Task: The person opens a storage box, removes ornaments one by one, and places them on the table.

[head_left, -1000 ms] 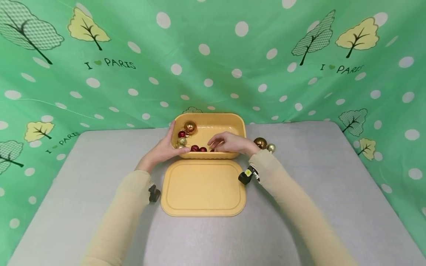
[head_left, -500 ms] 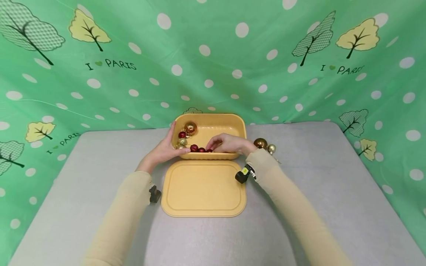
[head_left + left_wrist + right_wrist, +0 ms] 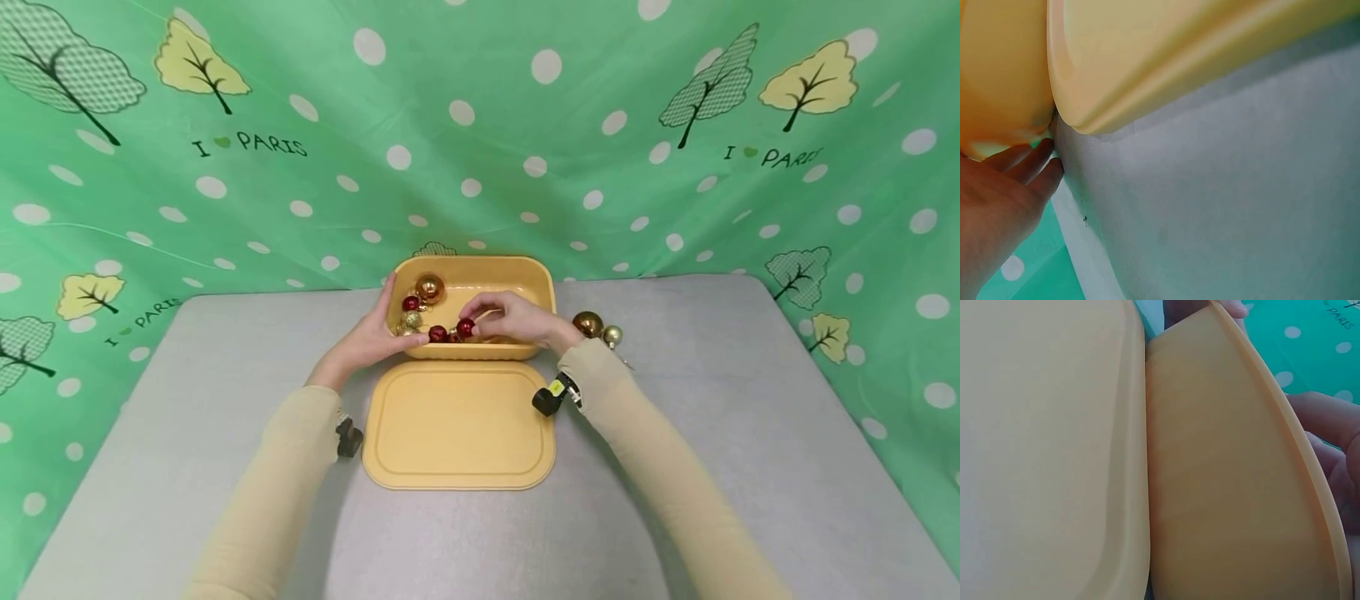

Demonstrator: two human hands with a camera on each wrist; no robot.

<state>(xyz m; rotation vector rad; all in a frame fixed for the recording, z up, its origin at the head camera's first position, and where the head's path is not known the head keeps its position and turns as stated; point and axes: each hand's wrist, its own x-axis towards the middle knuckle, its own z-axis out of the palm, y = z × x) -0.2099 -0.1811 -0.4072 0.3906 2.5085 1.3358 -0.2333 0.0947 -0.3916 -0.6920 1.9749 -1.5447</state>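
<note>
In the head view a yellow plastic box (image 3: 480,352) stands at the back of the table. My left hand (image 3: 366,340) holds its left end, thumb over the front rim and fingers along the outer wall. Inside the box, my right hand (image 3: 519,321) pinches a dark red Christmas bauble (image 3: 466,327) between thumb and fingers. Another red bauble (image 3: 438,334) lies by the left thumb. Along the box's left side are a shiny gold bauble (image 3: 430,288), a small red bauble (image 3: 410,303) and a glittery gold bauble (image 3: 412,319). The right wrist view hides the fingertips behind the box wall.
The flat yellow lid (image 3: 459,425) lies on the grey table (image 3: 480,542) just in front of the box. Right of the box sit a large bronze bauble (image 3: 587,324) and a small pale gold bauble (image 3: 612,335). A green patterned cloth (image 3: 480,125) hangs behind.
My right hand has reached left along the front wall and raised a red bauble slightly in its fingers. My left hand has stayed on the box.
</note>
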